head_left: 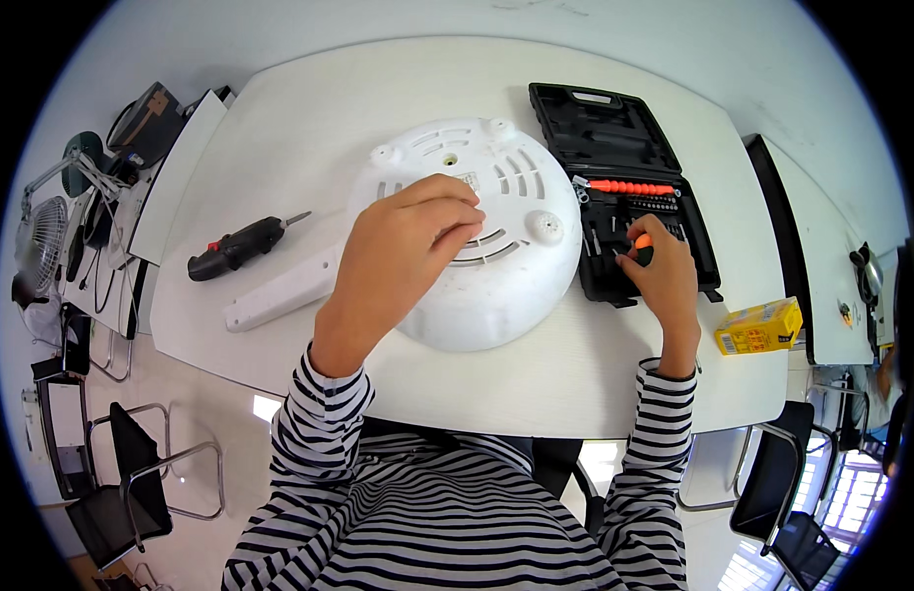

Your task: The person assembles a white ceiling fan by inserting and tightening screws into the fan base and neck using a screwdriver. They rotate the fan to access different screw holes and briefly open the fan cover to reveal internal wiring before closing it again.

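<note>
A white round appliance [457, 305] with a long handle [279, 301] lies bottom up on the table, showing vent slots and small round feet. Above its underside is my left hand [393, 261], thumb and fingertips pinched together; whatever they may hold is too small or hidden to make out. At the open black tool case [597, 286], my right hand [666, 274] grips the orange and black handle of a screwdriver [644, 248]. Its shaft is hard to see among the tools. A red flexible shaft [629, 187] and rows of small bits lie in the case above this hand.
Left of the appliance rests a black cordless screwdriver [238, 248], its bit pointing to the upper right. A yellow box [759, 327] is near the table's right edge. The case's lid [603, 128] lies folded back toward the far side. Chairs [132, 483] stand around the table [496, 394].
</note>
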`<state>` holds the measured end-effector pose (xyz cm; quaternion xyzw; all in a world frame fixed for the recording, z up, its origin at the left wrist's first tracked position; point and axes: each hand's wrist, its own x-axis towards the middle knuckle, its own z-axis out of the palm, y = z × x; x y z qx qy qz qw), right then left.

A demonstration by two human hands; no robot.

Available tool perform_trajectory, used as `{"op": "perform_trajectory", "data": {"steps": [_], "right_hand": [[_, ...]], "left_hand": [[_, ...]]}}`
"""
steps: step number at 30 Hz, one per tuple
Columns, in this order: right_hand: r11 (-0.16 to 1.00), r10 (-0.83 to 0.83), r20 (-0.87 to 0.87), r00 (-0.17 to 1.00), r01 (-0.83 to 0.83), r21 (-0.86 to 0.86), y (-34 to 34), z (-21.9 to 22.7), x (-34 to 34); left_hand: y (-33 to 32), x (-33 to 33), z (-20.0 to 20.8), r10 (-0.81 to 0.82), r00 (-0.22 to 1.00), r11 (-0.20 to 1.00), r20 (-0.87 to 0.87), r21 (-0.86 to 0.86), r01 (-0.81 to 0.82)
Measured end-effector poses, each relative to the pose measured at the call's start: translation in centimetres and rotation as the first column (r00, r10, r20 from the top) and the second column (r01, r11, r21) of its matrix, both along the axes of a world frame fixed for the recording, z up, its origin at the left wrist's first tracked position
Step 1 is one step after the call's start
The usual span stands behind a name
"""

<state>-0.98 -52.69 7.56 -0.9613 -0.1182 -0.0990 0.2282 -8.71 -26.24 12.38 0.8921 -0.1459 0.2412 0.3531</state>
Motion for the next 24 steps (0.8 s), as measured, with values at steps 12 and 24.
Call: {"op": "perform_trajectory", "data": {"steps": [12, 24], "right_hand": [[0.998, -0.033, 0.076, 0.997, 0.029, 0.051, 0.0, 0.6, -0.7], [0.999, 0.008, 0.14, 0.99, -0.016, 0.052, 0.6, 0.7, -1.3]], "left_hand": [[1.4, -1.2, -0.7, -0.042, 0.995, 0.991, 0.085, 0.133, 0.031], [1.1, -1.2, -0.8, -0.045, 0.991, 0.961, 0.127, 0.276, 0.008]]}}
